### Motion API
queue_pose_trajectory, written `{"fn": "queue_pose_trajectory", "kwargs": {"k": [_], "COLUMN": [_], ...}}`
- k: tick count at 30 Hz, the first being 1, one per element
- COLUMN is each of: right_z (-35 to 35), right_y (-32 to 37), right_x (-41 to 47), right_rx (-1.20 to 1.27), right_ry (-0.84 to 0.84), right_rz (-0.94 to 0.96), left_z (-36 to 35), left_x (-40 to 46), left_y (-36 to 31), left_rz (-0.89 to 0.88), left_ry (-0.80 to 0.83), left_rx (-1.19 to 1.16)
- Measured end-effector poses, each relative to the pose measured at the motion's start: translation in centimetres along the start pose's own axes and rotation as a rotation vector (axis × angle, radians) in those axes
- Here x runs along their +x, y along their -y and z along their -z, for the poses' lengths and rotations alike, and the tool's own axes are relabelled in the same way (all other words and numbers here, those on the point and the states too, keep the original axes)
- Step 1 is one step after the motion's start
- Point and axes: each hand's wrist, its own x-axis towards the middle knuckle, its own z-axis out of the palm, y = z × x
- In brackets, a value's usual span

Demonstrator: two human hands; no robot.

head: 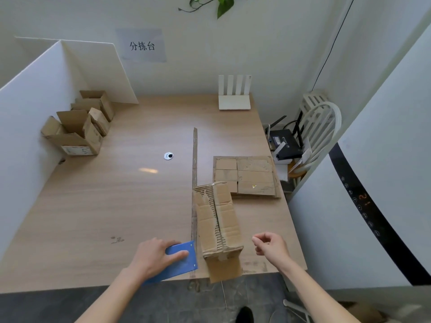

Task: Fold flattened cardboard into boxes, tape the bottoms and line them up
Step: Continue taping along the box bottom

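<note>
1. At the near edge of the desk (116, 206) a folded cardboard box (219, 227) lies on its side, its long axis running near to far; its near end hangs a little over the desk edge, with flaps closed and a small piece of tape showing at the seam.
2. Left hand (155, 255) rests on a blue tape dispenser (179, 262) just left of the box; its fingers (179, 254) lie fairly straight across the blue face, the thumb tucked at the far side; whether they grip the dispenser or only press on it cannot be told.
3. Right hand (270, 247) hovers just right of the box, apart from it; its fingers are loosely curled and hold nothing.
4. Between dispenser and box a thin brown strip (194, 183) runs along the desk from the near edge toward the middle.
5. Just beyond the box on the right lies a stack of flattened cardboard (247, 177); a small yellow mark shows on the top sheet.
6. At the far left, against a white partition (28, 108), three open boxes (79, 127) stand in a row, flaps up.
7. Near the middle of the desk sits a round cable hole (168, 155); at the far side stands a white router (234, 94) by the wall.
8. Right of the desk are a white chair (321, 127) and a black router (285, 143).
</note>
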Motion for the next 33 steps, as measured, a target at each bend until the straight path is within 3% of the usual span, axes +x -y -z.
{"fn": "queue_pose_trajectory", "kwargs": {"k": [9, 22, 24, 26, 28, 30, 33], "right_z": [-1.3, -5.2, -4.2, -4.4, -6.4, -9.4, -11.9], "right_y": [0.1, -0.6, 0.1, 1.3, 2.6, 3.2, 2.6], "right_x": [1.3, 2.6, 2.3, 1.5, 0.5, -0.3, -0.9], "right_rx": [-0.020, -0.315, -0.329, -0.328, -0.387, -0.553, -0.708], "right_ry": [-0.032, -0.025, -0.114, -0.209, -0.099, 0.073, 0.098], "right_rz": [-0.043, -0.094, -0.090, 0.056, 0.135, 0.067, 0.017], "left_z": [-1.4, -2.9, -2.7, -2.7, -3.1, -3.3, -3.2], "left_x": [0.3, 3.4, 3.6, 3.6, 3.7, 3.7, 3.3], "left_y": [0.0, -2.1, -2.0, -2.0, -2.3, -2.8, -2.7], "left_rz": [0.053, 0.057, 0.055, 0.047, 0.043, 0.038, 0.055], "left_ry": [0.008, 0.011, 0.011, 0.002, 0.006, 0.010, 0.014], "left_rx": [0.008, 0.246, 0.258, 0.251, 0.234, 0.218, 0.220]}}
